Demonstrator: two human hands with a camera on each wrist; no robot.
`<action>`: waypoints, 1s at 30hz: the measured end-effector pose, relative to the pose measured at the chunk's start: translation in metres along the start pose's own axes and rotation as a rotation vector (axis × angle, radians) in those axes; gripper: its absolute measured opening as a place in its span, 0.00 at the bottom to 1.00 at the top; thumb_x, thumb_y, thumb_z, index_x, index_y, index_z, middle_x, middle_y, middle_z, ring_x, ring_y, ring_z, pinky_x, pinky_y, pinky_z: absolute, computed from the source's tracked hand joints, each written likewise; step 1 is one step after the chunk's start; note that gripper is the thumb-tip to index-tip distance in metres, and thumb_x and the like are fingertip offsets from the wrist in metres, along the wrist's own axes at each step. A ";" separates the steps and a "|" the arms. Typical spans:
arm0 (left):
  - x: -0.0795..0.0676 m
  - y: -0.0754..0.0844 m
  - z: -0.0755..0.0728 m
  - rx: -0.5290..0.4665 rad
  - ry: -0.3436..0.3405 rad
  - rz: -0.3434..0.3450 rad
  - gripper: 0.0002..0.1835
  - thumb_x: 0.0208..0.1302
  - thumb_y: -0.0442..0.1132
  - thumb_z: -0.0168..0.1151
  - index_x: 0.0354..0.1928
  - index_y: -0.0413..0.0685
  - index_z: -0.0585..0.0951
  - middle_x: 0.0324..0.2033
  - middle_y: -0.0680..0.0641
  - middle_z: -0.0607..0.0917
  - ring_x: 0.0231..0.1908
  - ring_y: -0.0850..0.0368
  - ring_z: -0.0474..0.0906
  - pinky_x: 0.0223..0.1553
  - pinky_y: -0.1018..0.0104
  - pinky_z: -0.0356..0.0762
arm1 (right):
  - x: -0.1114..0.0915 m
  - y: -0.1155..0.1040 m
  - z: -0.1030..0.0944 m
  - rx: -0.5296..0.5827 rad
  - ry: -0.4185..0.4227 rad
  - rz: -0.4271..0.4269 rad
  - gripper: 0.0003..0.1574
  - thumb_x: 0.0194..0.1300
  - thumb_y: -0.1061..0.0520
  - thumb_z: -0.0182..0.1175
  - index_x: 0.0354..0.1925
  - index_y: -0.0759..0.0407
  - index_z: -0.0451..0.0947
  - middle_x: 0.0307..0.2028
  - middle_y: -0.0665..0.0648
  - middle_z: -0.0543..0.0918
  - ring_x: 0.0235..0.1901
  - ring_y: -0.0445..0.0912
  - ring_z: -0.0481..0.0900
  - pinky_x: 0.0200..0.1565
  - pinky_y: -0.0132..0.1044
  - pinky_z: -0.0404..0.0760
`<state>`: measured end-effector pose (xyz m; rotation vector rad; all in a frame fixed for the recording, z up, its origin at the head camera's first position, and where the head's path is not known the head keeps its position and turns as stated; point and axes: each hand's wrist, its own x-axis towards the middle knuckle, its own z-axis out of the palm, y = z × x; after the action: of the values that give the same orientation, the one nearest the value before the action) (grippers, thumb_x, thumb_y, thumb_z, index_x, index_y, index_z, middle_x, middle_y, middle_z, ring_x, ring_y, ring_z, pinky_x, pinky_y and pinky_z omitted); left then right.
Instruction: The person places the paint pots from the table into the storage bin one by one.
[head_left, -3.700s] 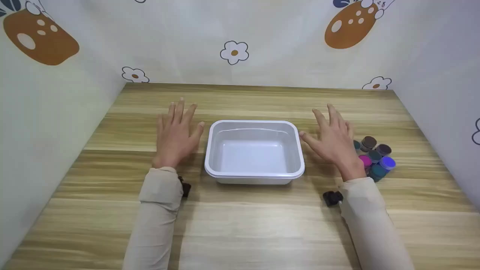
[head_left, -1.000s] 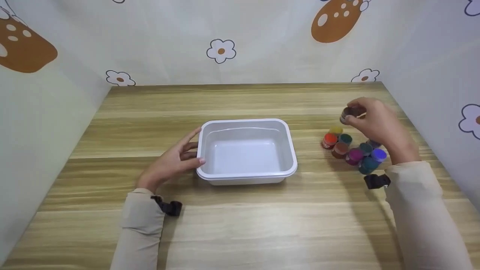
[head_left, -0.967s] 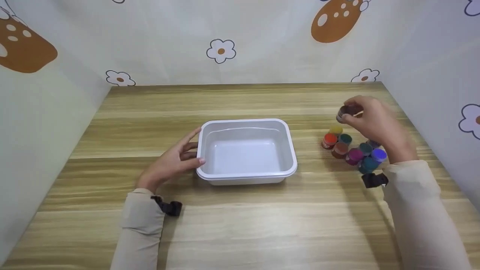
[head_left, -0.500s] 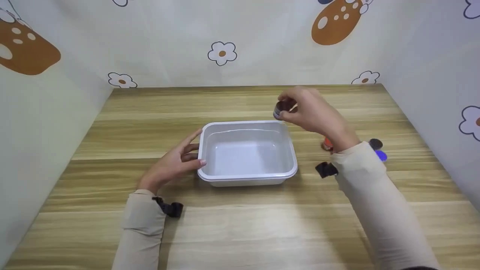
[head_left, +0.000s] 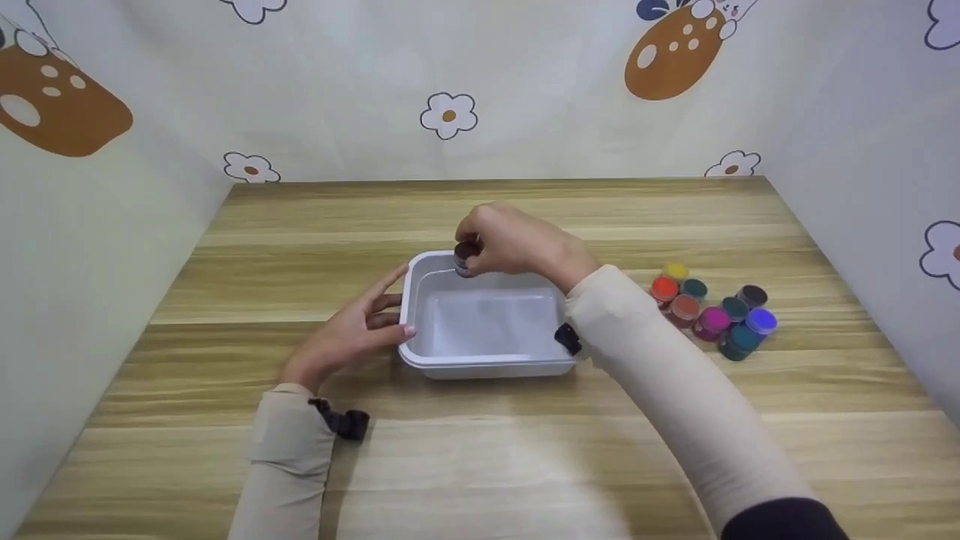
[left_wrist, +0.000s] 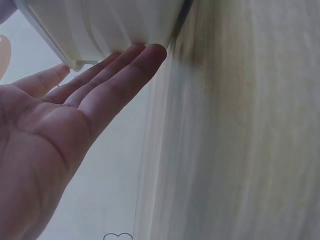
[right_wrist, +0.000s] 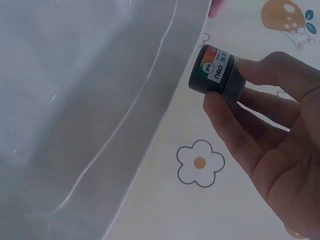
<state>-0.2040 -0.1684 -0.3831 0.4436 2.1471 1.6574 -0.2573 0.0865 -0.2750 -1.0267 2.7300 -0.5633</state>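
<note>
A small dark paint jar with a printed label hangs over the back left of the white plastic tub. My right hand pinches the jar by its lid end between thumb and fingers. In the right wrist view the jar is tilted on its side, label showing, above the tub's rim. At the tub's left side my left hand rests with fingers extended against the outer wall and the thumb at the rim. The left wrist view shows those straight fingers touching the wall from outside.
Several paint jars stand grouped on the wooden table right of the tub, among them yellow, red, magenta and blue-violet ones. A patterned cloth wall rises behind the table.
My right hand has picked the dark jar from the group and carried it left over the tub. My left hand has moved onto the tub's left side and stayed there.
</note>
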 end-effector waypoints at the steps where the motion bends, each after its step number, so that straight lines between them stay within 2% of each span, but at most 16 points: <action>1: 0.000 0.000 0.000 0.000 0.001 -0.005 0.50 0.62 0.38 0.68 0.79 0.63 0.48 0.70 0.33 0.65 0.67 0.39 0.68 0.62 0.51 0.74 | 0.004 -0.003 0.002 -0.004 -0.024 -0.002 0.04 0.60 0.62 0.66 0.34 0.62 0.83 0.30 0.55 0.81 0.31 0.45 0.74 0.36 0.35 0.76; 7: -0.001 0.000 0.000 -0.001 0.003 -0.014 0.49 0.63 0.38 0.67 0.79 0.65 0.48 0.70 0.35 0.65 0.67 0.40 0.68 0.63 0.52 0.73 | 0.024 -0.016 0.014 -0.076 -0.131 -0.017 0.07 0.60 0.63 0.65 0.38 0.65 0.84 0.30 0.56 0.82 0.30 0.46 0.73 0.34 0.35 0.74; 14: -0.001 -0.001 0.000 0.008 -0.020 0.024 0.48 0.65 0.36 0.65 0.79 0.60 0.46 0.69 0.32 0.66 0.67 0.39 0.67 0.64 0.53 0.72 | 0.036 -0.025 0.030 -0.159 -0.205 -0.009 0.04 0.55 0.67 0.62 0.32 0.62 0.83 0.24 0.52 0.78 0.25 0.44 0.69 0.26 0.33 0.67; 18: -0.001 -0.001 0.000 0.007 -0.018 0.023 0.49 0.65 0.36 0.65 0.79 0.61 0.47 0.70 0.33 0.65 0.67 0.39 0.68 0.63 0.53 0.73 | 0.042 -0.029 0.038 -0.214 -0.225 0.012 0.06 0.54 0.68 0.62 0.32 0.62 0.84 0.25 0.53 0.80 0.24 0.43 0.70 0.24 0.32 0.66; 24: -0.003 -0.001 0.000 0.014 -0.018 0.011 0.49 0.64 0.38 0.66 0.79 0.63 0.47 0.70 0.33 0.66 0.67 0.40 0.68 0.63 0.53 0.73 | 0.049 -0.032 0.051 -0.262 -0.254 0.030 0.12 0.57 0.68 0.64 0.41 0.63 0.85 0.27 0.55 0.79 0.25 0.45 0.72 0.22 0.32 0.67; 30: -0.005 0.001 -0.001 0.020 -0.002 -0.010 0.49 0.63 0.40 0.68 0.79 0.67 0.49 0.69 0.35 0.68 0.67 0.41 0.69 0.62 0.52 0.74 | 0.051 -0.034 0.057 -0.330 -0.223 0.011 0.15 0.58 0.67 0.65 0.46 0.62 0.85 0.30 0.56 0.80 0.28 0.46 0.73 0.26 0.33 0.70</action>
<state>-0.2002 -0.1707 -0.3812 0.4402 2.1631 1.6304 -0.2587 0.0127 -0.3147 -1.0681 2.6760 0.0097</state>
